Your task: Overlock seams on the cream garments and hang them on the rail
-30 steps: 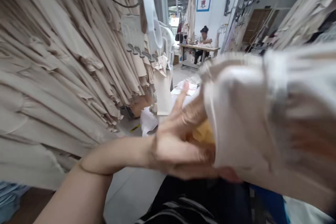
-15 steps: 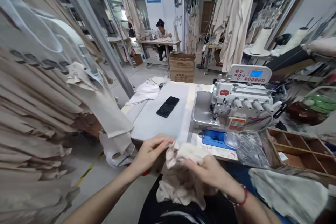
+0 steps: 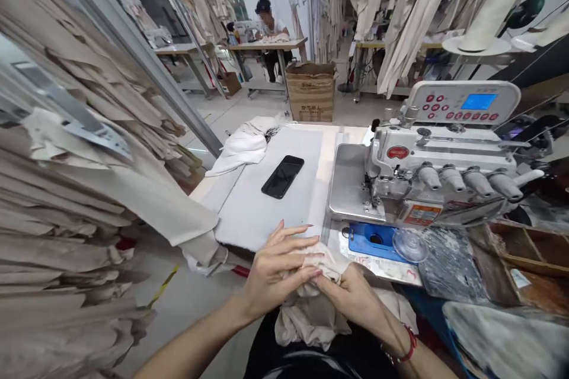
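Note:
Cream fabric (image 3: 311, 320) lies bunched over my lap and rises to the table's front edge. My left hand (image 3: 280, 269) rests on the top of the bunch, its fingers spread and its thumb against the cloth. On the right, my right hand (image 3: 355, 296) grips the same fabric, thumb pointing left and close to the left thumb; its other fingers are partly hidden. A black phone (image 3: 283, 176) lies on the pale tabletop (image 3: 249, 213) beyond my hands.
A sewing machine (image 3: 435, 166) stands at the right, with a blue tray (image 3: 371, 240) before it and a wooden compartment box (image 3: 533, 249) beside it. Cream garments (image 3: 66, 219) hang at the left. Behind are a cardboard box (image 3: 310, 92) and a seated person (image 3: 269, 26).
My left hand has moved right onto the fabric, and its fingers have spread. My right hand still grips the cloth. The view has shifted, bringing the sewing machine closer.

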The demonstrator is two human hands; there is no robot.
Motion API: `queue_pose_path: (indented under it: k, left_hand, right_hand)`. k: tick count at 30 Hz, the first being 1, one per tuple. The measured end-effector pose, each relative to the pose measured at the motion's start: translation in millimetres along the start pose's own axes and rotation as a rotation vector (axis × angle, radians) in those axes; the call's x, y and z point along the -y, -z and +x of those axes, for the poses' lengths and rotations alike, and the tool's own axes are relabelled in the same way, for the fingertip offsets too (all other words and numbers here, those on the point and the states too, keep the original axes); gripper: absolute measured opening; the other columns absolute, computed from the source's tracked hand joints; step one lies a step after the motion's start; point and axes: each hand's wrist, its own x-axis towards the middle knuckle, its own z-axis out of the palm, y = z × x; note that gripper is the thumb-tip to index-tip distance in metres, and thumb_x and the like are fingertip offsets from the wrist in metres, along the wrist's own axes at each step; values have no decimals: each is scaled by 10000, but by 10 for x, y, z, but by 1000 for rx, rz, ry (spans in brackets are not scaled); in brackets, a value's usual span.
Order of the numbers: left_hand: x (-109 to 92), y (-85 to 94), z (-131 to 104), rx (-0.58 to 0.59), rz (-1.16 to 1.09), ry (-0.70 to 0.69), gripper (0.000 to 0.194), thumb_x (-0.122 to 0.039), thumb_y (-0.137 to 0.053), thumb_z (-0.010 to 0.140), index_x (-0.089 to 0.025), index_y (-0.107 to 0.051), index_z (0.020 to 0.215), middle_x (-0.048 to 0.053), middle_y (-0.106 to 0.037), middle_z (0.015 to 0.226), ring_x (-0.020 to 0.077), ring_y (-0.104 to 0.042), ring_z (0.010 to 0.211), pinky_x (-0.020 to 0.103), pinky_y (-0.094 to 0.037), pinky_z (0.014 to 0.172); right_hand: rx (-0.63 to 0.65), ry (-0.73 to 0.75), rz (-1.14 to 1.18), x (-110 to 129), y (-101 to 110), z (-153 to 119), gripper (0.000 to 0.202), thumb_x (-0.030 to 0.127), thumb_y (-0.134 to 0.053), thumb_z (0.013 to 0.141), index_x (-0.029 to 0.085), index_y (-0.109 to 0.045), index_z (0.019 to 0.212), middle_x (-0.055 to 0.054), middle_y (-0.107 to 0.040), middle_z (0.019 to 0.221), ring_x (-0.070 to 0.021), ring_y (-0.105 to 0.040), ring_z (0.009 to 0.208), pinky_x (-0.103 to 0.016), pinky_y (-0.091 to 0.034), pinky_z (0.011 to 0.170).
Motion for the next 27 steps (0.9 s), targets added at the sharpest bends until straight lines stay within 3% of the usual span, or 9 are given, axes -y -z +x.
queue_pose_path:
  k: [2,5,8,11,15,17,20,23,27]
  left_hand:
    - [-71,44,33,-100,43,-87,126,-290,-720,939,-302,-831,996,69,-817,1054,274,-741,1107,554,-467,1153]
    - [-204,155,152,-108,54,-97,156,-194,-640,970,-235,-790,951,54,-797,895,189,-756,851,347,-621,879]
    - [-285,286,305,-68,174,-232,187,-147,-555,1000,-208,-731,998,33,-754,790,144,-699,691,236,-554,635]
    - [-325,439,479,-13,355,-451,215,-143,-502,1017,-193,-704,1072,-4,-682,659,125,-560,510,250,-435,517]
    - [-407,650,782,92,314,-574,203,-162,-560,990,-211,-754,1027,-15,-655,600,117,-520,453,252,-386,485]
    - [-412,680,962,142,218,-496,167,-176,-625,969,-228,-783,960,1,-732,695,111,-585,508,229,-439,528]
    - [-256,526,1234,218,88,-270,148,-259,-706,939,-211,-796,832,19,-766,762,123,-646,623,226,-496,618]
    - [76,168,1429,252,-45,9,255,-396,-746,884,-187,-773,740,17,-732,724,141,-639,688,239,-481,657]
    - [450,-312,1485,222,-129,299,329,-479,-792,784,-166,-724,711,-12,-653,664,136,-580,673,241,-435,647]
  right_hand:
    - [-38,-25,-11,-88,-2,-1,313,458,-629,960,198,-797,920,-68,-792,883,-264,-734,826,-358,-615,757]
    - [-113,-38,-73,-139,-4,-36,359,442,-605,986,205,-782,781,-44,-733,684,-220,-661,607,-309,-540,554]
    - [-235,158,-233,-54,-7,-29,239,317,-612,997,228,-797,874,-53,-724,770,-204,-669,689,-311,-547,634]
    - [-400,404,-308,103,22,39,170,191,-626,942,226,-771,862,-100,-703,944,-236,-693,891,-339,-587,748]
    - [-180,509,-94,246,115,126,177,195,-588,958,238,-715,842,-84,-749,931,-219,-725,832,-322,-598,713]
    - [-113,497,-16,239,150,177,134,280,-646,954,223,-732,870,-74,-750,889,-205,-703,769,-309,-580,696]
    - [-191,300,6,119,171,266,294,399,-783,853,192,-698,663,-49,-686,752,-187,-614,689,-295,-526,664]
    - [-321,68,37,-79,177,252,429,439,-747,866,188,-641,535,-14,-576,620,-164,-519,619,-283,-470,613]
    - [-439,-94,139,-346,138,18,446,542,-717,882,179,-735,622,-7,-563,574,-156,-477,550,-271,-431,522]
